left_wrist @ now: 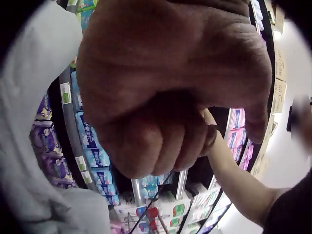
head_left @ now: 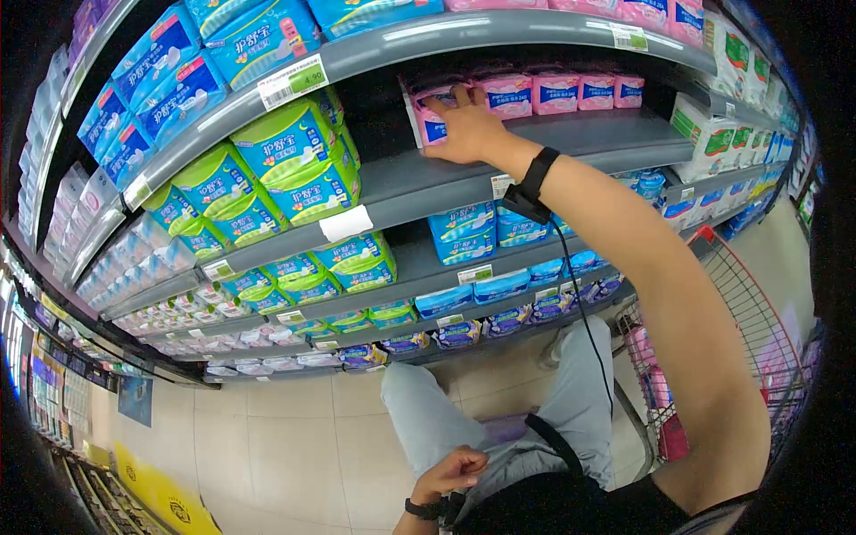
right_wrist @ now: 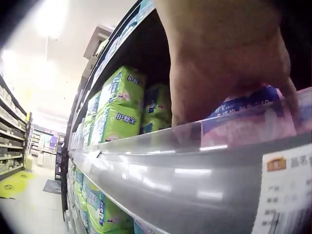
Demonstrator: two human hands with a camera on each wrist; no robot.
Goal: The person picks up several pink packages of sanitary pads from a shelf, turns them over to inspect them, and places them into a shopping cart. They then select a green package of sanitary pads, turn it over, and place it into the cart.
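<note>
My right hand [head_left: 468, 129] reaches up to the shelf and holds the leftmost pink pack of sanitary pads [head_left: 434, 130], its fingers over the pack's top and its thumb low at the front. In the right wrist view the pink pack [right_wrist: 243, 122] shows partly under the hand [right_wrist: 229, 63], behind the clear shelf lip. A row of similar pink packs [head_left: 555, 94] continues to the right. My left hand [head_left: 453, 471] is low in front of my body near the lap, fingers loosely curled and holding nothing; the left wrist view shows it [left_wrist: 165, 97] close up.
Green packs [head_left: 285, 152] stand stacked left of the dark gap on the same shelf. Blue packs [head_left: 464, 234] fill the shelf below. A wire shopping cart [head_left: 749, 312] with pink packs inside stands at my right. A cable [head_left: 580, 303] hangs from my right wrist.
</note>
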